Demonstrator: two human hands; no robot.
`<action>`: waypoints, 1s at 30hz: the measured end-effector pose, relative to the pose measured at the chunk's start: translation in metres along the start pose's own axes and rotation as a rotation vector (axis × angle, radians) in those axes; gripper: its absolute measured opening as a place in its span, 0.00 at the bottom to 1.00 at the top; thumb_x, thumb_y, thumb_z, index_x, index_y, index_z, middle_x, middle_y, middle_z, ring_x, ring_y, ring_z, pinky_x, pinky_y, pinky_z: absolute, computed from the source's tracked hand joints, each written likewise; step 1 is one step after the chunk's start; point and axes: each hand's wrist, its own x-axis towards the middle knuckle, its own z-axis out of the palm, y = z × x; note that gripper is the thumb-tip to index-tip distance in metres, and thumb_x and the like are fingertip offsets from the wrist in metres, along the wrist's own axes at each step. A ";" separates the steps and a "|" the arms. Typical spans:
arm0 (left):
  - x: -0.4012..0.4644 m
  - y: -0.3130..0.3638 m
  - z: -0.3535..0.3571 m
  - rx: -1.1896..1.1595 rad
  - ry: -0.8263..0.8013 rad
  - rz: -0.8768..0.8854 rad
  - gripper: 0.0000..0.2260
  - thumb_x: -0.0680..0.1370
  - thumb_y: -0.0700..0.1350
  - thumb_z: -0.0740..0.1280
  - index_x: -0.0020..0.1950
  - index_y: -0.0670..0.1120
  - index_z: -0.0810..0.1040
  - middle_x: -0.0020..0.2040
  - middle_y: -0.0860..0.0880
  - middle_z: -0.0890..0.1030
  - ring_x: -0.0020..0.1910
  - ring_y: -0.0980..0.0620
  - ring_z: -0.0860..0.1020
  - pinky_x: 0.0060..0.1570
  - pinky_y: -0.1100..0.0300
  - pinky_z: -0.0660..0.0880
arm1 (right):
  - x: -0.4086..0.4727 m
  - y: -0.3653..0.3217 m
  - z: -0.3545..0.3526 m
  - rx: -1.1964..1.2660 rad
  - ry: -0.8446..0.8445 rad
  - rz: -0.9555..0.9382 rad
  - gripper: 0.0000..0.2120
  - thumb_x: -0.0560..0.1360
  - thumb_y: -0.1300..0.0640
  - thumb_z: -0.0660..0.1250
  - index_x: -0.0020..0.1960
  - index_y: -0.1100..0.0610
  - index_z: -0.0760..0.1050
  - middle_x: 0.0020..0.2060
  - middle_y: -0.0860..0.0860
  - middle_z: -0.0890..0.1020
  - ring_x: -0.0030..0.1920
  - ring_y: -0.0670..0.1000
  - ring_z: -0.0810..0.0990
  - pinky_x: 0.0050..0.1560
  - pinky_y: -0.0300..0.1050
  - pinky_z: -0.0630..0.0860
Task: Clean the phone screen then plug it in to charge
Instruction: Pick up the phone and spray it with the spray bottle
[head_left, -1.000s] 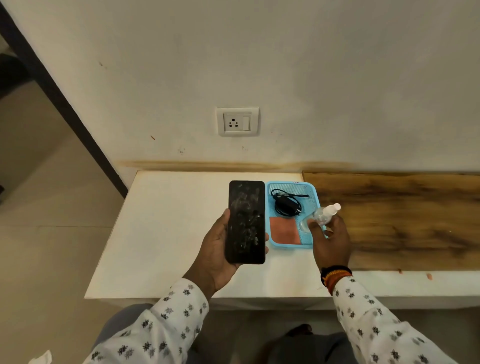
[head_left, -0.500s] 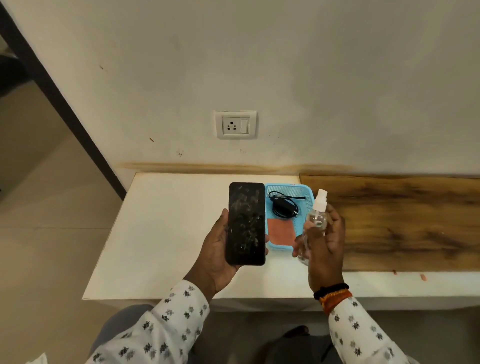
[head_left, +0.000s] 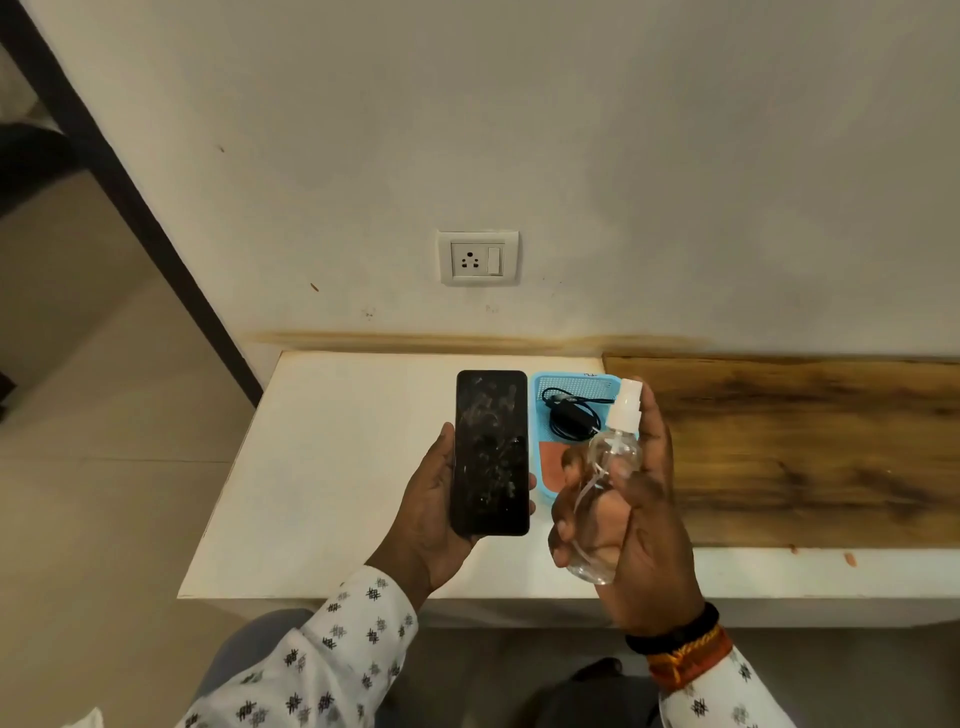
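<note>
No readable writing on the smudged black slab phone (head_left: 491, 452), upright in the left hand (head_left: 434, 512), fingers curled round its edges, just left of the blue plastic tray (head_left: 540, 480); right hand (head_left: 641, 525) gripping a clear spray bottle (head_left: 605, 483) before that tray, forefinger on its white nozzle

Left hand (head_left: 431, 512) holds smudged phone (head_left: 491, 452); right hand (head_left: 636, 525) grips clear spray bottle (head_left: 605, 486) above blue tray (head_left: 540, 457).

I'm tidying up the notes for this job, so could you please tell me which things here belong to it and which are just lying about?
Belongs:
smudged black phone
clear plastic spray bottle
black charger cable
folded reddish cloth
white wall socket
blue mesh tray

Lying about:
small orange scraps on the counter
</note>
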 end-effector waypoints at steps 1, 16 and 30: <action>-0.001 0.001 0.000 0.004 -0.002 0.004 0.26 0.77 0.65 0.58 0.60 0.49 0.84 0.57 0.39 0.84 0.54 0.40 0.83 0.52 0.45 0.81 | 0.000 -0.003 0.002 0.038 -0.027 0.017 0.25 0.76 0.54 0.57 0.71 0.36 0.65 0.44 0.59 0.79 0.30 0.54 0.76 0.28 0.47 0.77; -0.011 0.014 0.005 -0.046 -0.014 0.025 0.28 0.80 0.65 0.53 0.57 0.49 0.86 0.52 0.41 0.86 0.50 0.44 0.85 0.47 0.49 0.82 | 0.005 -0.011 0.013 -0.027 -0.124 -0.006 0.32 0.70 0.60 0.67 0.70 0.37 0.66 0.42 0.59 0.75 0.32 0.55 0.78 0.29 0.48 0.77; -0.009 0.015 0.008 0.038 0.132 0.033 0.26 0.83 0.62 0.52 0.68 0.46 0.78 0.65 0.39 0.80 0.64 0.39 0.79 0.64 0.43 0.75 | 0.019 0.019 0.030 -1.012 0.020 -0.165 0.32 0.75 0.53 0.67 0.68 0.26 0.57 0.55 0.40 0.73 0.49 0.57 0.81 0.39 0.52 0.84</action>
